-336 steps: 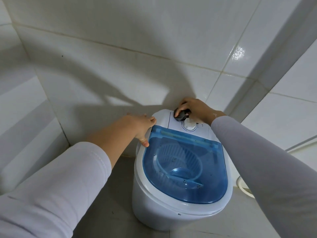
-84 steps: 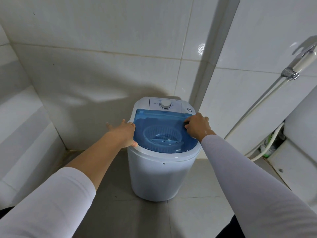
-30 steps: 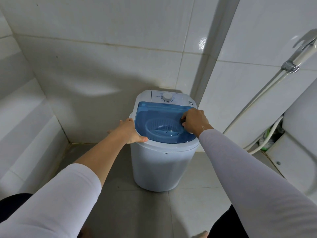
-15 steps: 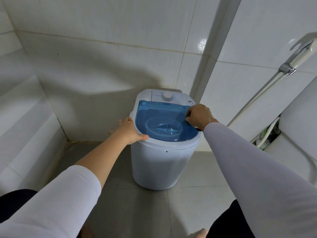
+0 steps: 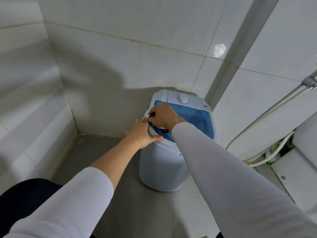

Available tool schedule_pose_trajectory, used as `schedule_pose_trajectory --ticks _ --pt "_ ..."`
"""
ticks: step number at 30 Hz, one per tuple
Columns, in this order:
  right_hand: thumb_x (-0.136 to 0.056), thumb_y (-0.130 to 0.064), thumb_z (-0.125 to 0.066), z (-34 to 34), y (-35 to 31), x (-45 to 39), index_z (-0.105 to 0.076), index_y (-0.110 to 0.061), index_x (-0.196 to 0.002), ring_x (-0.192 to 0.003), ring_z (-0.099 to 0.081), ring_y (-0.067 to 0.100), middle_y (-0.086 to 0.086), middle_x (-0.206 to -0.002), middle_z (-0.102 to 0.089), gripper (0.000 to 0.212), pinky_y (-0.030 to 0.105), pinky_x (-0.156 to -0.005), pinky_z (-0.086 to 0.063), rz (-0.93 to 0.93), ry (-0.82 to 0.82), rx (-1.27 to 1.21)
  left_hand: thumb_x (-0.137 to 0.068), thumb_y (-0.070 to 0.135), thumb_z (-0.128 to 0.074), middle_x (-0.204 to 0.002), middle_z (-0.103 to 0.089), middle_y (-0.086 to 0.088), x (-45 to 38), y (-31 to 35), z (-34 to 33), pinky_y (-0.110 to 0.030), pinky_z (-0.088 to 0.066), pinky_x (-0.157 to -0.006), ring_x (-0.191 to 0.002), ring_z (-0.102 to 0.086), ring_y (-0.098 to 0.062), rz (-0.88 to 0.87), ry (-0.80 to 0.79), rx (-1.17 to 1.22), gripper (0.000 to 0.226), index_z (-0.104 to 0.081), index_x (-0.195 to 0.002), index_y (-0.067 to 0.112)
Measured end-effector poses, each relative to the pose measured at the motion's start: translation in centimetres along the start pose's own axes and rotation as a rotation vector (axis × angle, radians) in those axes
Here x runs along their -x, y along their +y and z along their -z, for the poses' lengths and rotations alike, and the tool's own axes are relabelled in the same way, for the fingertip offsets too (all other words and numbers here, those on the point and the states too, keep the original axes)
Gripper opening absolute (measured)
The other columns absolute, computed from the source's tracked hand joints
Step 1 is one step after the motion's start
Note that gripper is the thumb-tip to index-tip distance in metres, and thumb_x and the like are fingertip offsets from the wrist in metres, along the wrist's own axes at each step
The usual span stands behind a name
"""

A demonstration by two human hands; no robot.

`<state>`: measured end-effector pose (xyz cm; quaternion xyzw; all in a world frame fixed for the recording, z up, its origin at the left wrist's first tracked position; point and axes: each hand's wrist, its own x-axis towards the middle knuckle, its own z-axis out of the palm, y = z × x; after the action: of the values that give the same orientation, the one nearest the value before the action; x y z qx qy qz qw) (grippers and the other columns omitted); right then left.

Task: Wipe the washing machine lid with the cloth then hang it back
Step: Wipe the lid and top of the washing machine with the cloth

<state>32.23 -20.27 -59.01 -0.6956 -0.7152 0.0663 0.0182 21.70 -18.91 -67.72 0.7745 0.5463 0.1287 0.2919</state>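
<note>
A small white washing machine (image 5: 161, 167) stands on the floor in the tiled corner, with a translucent blue lid (image 5: 193, 115) and a white dial (image 5: 183, 99) on its back panel. My right hand (image 5: 163, 116) lies on the lid's left side, closed around a small dark cloth (image 5: 151, 119) that peeks out under the fingers, a bit of red showing at the palm. My left hand (image 5: 142, 133) rests flat against the machine's left rim, fingers spread, thumb on the white edge. Most of the cloth is hidden by my right hand.
White tiled walls close in behind and on the left, with a low tiled ledge (image 5: 34, 127) at the left. A shower hose (image 5: 267, 114) and white pipes (image 5: 274, 152) run down the right wall beside a white fixture (image 5: 301, 162). Grey floor tiles (image 5: 151, 212) lie in front.
My right hand has swept with the cloth from the lid's right edge across to its left side. The view has swung left. My left hand stays on the machine's left rim.
</note>
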Motion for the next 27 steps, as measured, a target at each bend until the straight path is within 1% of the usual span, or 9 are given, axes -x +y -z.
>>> schedule_pose_trajectory --ticks 3,5,8,12,15,18,20,24,27 --pt "-0.094 -0.029 -0.044 -1.4 0.2 -0.2 -0.065 -0.019 -0.117 -0.113 -0.053 0.031 0.010 -0.121 -0.062 0.033 0.035 -0.093 -0.044 -0.018 -0.007 0.062 -0.064 0.067 -0.068 -0.161 -0.016 0.002 -0.1 -0.8 0.4 -0.060 -0.022 -0.114 -0.151 -0.004 -0.027 -0.034 -0.069 -0.034 0.110 -0.015 -0.151 0.027" --pt "-0.095 -0.030 -0.041 -1.7 0.2 -0.1 -0.066 -0.018 -0.115 -0.108 -0.057 0.028 0.008 -0.117 -0.066 0.035 0.034 -0.094 -0.044 -0.010 -0.003 0.089 -0.066 0.064 -0.070 -0.162 -0.011 0.002 -0.1 -0.9 0.7 -0.061 -0.019 -0.115 -0.151 0.002 -0.025 -0.037 -0.095 -0.065 0.113 -0.010 -0.153 0.026" --pt "-0.095 -0.033 -0.041 -1.8 0.2 0.2 -0.067 -0.018 -0.114 -0.106 -0.057 0.028 0.007 -0.113 -0.067 0.036 0.033 -0.092 -0.044 -0.015 0.009 0.092 -0.070 0.056 -0.072 -0.163 -0.009 0.002 0.2 -0.4 1.2 -0.062 -0.017 -0.116 -0.151 0.004 -0.025 -0.036 -0.105 -0.079 0.111 -0.007 -0.153 0.022" --pt "-0.095 -0.028 -0.040 -1.9 0.5 1.1 -0.069 -0.014 -0.108 -0.100 -0.059 0.026 0.008 -0.107 -0.068 0.034 0.033 -0.092 -0.043 -0.012 0.019 0.086 -0.074 0.050 -0.072 -0.163 -0.003 0.003 0.8 -0.1 1.6 -0.062 -0.015 -0.116 -0.151 0.006 -0.023 -0.022 -0.116 -0.101 0.111 -0.001 -0.154 0.019" --pt "-0.095 -0.028 -0.040 -2.0 0.8 2.1 -0.068 -0.015 -0.110 -0.099 -0.059 0.025 0.008 -0.107 -0.068 0.034 0.033 -0.092 -0.043 -0.014 0.023 0.100 -0.077 0.045 -0.071 -0.163 -0.007 0.003 0.8 0.0 1.7 -0.062 -0.016 -0.116 -0.151 0.005 -0.024 -0.019 -0.112 -0.091 0.104 -0.006 -0.153 0.019" --pt "-0.094 -0.032 -0.044 -2.2 1.1 3.2 -0.068 -0.016 -0.112 -0.101 -0.058 0.026 0.008 -0.109 -0.068 0.033 0.035 -0.094 -0.047 -0.017 0.019 0.086 -0.081 0.038 -0.070 -0.161 -0.016 0.003 0.9 0.4 1.9 -0.062 -0.017 -0.115 -0.151 0.002 -0.025 -0.016 -0.094 -0.117 0.091 -0.015 -0.151 0.018" --pt "-0.093 -0.032 -0.048 -2.2 1.4 4.0 -0.067 -0.016 -0.113 -0.102 -0.058 0.027 0.008 -0.110 -0.068 0.032 0.037 -0.096 -0.049 -0.031 0.024 0.057 -0.083 0.035 -0.069 -0.160 -0.018 0.002 0.7 0.6 2.0 -0.062 -0.017 -0.115 -0.151 0.002 -0.026 -0.002 -0.086 -0.131 0.086 -0.018 -0.150 0.017" --pt "-0.093 -0.029 -0.051 -2.0 2.1 5.4 -0.064 -0.014 -0.118 -0.102 -0.060 0.027 0.009 -0.112 -0.067 0.032 0.037 -0.099 -0.049 -0.051 0.028 0.030 -0.083 0.039 -0.066 -0.158 -0.025 -0.001 0.2 1.0 1.9 -0.063 -0.020 -0.114 -0.151 -0.001 -0.027 0.005 -0.063 -0.137 0.080 -0.023 -0.147 0.019" --pt "-0.094 -0.027 -0.051 -1.7 2.8 6.4 -0.062 -0.012 -0.121 -0.106 -0.059 0.028 0.010 -0.116 -0.065 0.033 0.036 -0.102 -0.047 -0.062 0.031 0.039 -0.086 0.044 -0.061 -0.157 -0.027 -0.004 0.4 1.6 1.8 -0.062 -0.022 -0.114 -0.150 -0.004 -0.028 0.021 -0.053 -0.141 0.074 -0.027 -0.145 0.015"
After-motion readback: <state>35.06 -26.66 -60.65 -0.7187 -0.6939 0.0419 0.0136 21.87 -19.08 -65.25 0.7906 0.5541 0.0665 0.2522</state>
